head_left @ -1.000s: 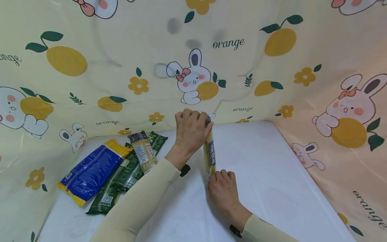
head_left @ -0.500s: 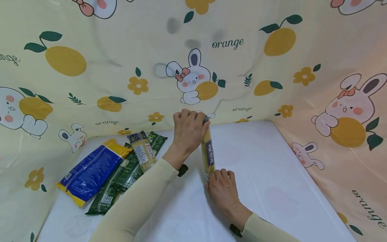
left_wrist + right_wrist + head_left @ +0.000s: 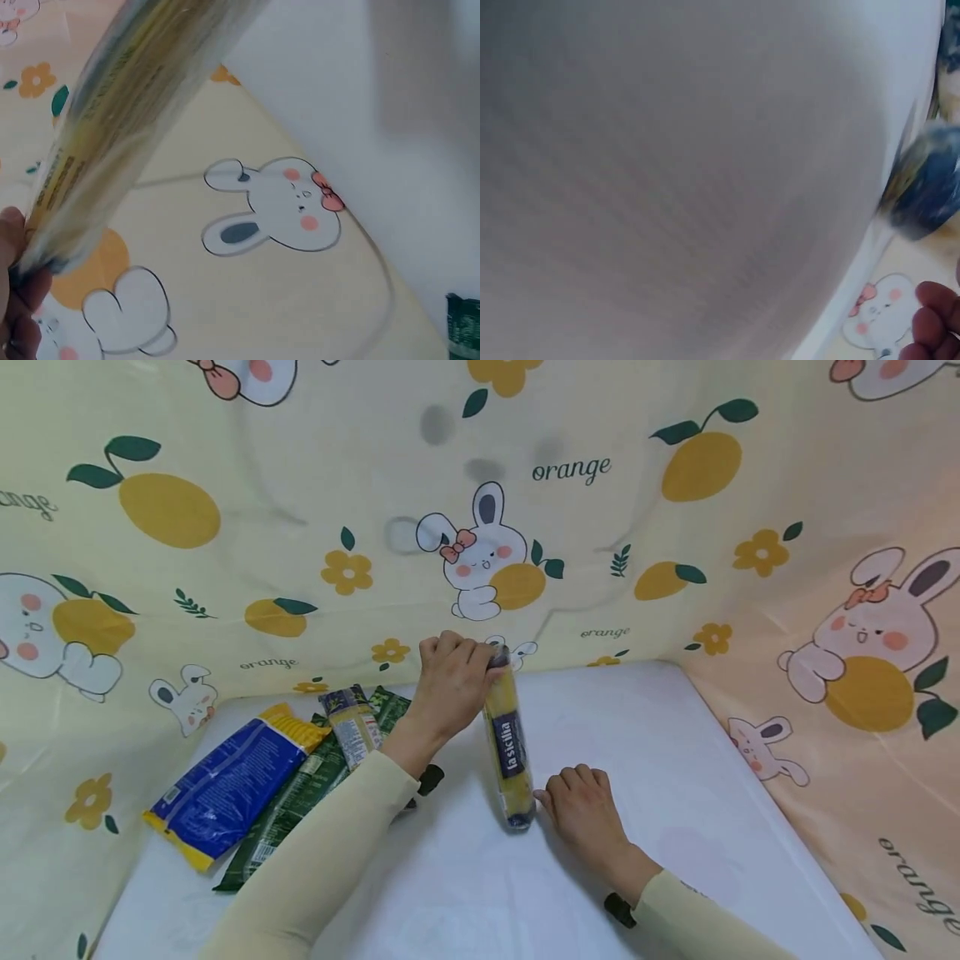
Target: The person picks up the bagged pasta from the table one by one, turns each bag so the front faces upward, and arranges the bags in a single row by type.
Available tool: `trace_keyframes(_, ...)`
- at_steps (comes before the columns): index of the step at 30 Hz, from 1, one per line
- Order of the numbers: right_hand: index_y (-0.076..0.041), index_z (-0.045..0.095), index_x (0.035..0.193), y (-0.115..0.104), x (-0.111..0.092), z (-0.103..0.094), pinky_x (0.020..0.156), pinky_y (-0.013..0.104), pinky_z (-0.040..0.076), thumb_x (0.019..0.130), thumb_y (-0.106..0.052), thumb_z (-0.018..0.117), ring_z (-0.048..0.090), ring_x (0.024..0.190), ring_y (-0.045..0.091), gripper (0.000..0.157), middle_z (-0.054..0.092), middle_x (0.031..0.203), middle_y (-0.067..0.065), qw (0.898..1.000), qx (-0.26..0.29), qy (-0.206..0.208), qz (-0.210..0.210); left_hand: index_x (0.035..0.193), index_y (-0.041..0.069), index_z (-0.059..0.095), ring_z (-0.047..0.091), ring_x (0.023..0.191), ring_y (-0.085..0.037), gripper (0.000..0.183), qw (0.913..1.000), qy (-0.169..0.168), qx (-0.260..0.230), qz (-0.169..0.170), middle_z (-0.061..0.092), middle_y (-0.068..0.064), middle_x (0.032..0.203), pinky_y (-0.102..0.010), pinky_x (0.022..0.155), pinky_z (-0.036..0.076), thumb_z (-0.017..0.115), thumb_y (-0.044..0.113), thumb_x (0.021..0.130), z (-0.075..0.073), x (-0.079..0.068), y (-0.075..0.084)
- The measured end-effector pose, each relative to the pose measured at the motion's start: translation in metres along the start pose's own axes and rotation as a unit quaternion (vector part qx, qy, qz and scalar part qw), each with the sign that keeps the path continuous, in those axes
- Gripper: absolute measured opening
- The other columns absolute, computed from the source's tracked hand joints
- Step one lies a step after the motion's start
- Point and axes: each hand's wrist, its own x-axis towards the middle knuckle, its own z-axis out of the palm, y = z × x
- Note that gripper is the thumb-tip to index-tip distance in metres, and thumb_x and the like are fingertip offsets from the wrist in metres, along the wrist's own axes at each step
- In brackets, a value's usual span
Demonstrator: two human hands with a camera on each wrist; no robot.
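Note:
A long pack of spaghetti [image 3: 508,743] with a dark blue "la sicilia" label stands tilted over the white table. My left hand [image 3: 452,681] grips its far upper end, and the same pack [image 3: 127,112] runs up from the fingers in the left wrist view. Beside the near lower end is my right hand [image 3: 581,810], its fingers loosely bent and holding nothing. Only the thumb tip comes close to the pack; the right wrist view has a gap between the fingers [image 3: 934,322] and the blue pack end.
On the table's left lie a blue and yellow pack [image 3: 232,785], dark green packs [image 3: 300,785] and another clear pasta pack [image 3: 352,718], overlapping. My left forearm partly covers them. A printed curtain [image 3: 360,468] rises behind the white table [image 3: 675,827].
My right hand has let go of the spaghetti's lower end and moved right. My left hand has shifted slightly left, and the pack has turned so its label faces the head camera more.

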Motion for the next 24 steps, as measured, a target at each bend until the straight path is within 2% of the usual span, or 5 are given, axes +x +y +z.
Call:
trace_keyframes(4, -0.009, 0.066, 0.088, 0.004, 0.006, 0.003, 0.082, 0.048, 0.045, 0.096, -0.034, 0.077, 0.052, 0.084, 0.027, 0.028, 0.058, 0.083, 0.003, 0.998, 0.009, -0.051, 0.045, 0.121, 0.008, 0.067, 0.054, 0.11, -0.029, 0.025, 0.9987, -0.007, -0.049, -0.006, 0.075, -0.009, 0.114, -0.049, 0.093, 0.036, 0.06, 0.029, 0.109, 0.004, -0.005, -0.012)
trace_keyframes(7, -0.008, 0.07, 0.092, 0.003, 0.011, 0.004, 0.084, 0.05, 0.046, 0.094, -0.035, 0.078, 0.055, 0.088, 0.028, 0.028, 0.064, 0.088, 0.005, 0.995, 0.027, -0.076, 0.063, 0.119, 0.008, 0.067, 0.054, 0.11, -0.03, 0.02, 0.9965, -0.022, -0.074, -0.033, 0.076, -0.009, 0.113, -0.05, 0.094, 0.036, 0.058, 0.023, 0.11, 0.01, -0.008, -0.02)
trace_keyframes(14, -0.008, 0.07, 0.094, -0.005, 0.016, 0.007, 0.084, 0.05, 0.043, 0.098, -0.034, 0.073, 0.053, 0.091, 0.028, 0.026, 0.064, 0.09, 0.005, 0.99, 0.061, -0.122, 0.031, 0.115, 0.01, 0.063, 0.052, 0.111, -0.029, 0.015, 0.9871, -0.054, -0.096, -0.116, 0.076, -0.007, 0.11, -0.048, 0.098, 0.034, 0.051, 0.019, 0.112, 0.023, -0.015, -0.032)
trace_keyframes(20, -0.009, 0.065, 0.092, -0.01, 0.021, 0.004, 0.081, 0.046, 0.041, 0.1, -0.032, 0.071, 0.05, 0.089, 0.026, 0.025, 0.061, 0.089, 0.004, 0.983, 0.09, -0.157, 0.034, 0.116, 0.01, 0.062, 0.052, 0.113, -0.029, 0.016, 0.9802, -0.056, -0.118, -0.149, 0.075, -0.008, 0.112, -0.047, 0.099, 0.033, 0.05, 0.02, 0.112, 0.032, -0.019, -0.034)
trace_keyframes(24, -0.011, 0.058, 0.087, -0.012, 0.022, 0.008, 0.082, 0.045, 0.041, 0.101, -0.034, 0.07, 0.047, 0.086, 0.024, 0.03, 0.057, 0.086, 0.003, 0.983, 0.085, -0.16, 0.03, 0.115, 0.01, 0.062, 0.053, 0.11, -0.03, 0.019, 0.9834, -0.036, -0.093, -0.152, 0.075, -0.009, 0.109, -0.047, 0.096, 0.034, 0.049, 0.023, 0.113, 0.039, -0.021, -0.033)
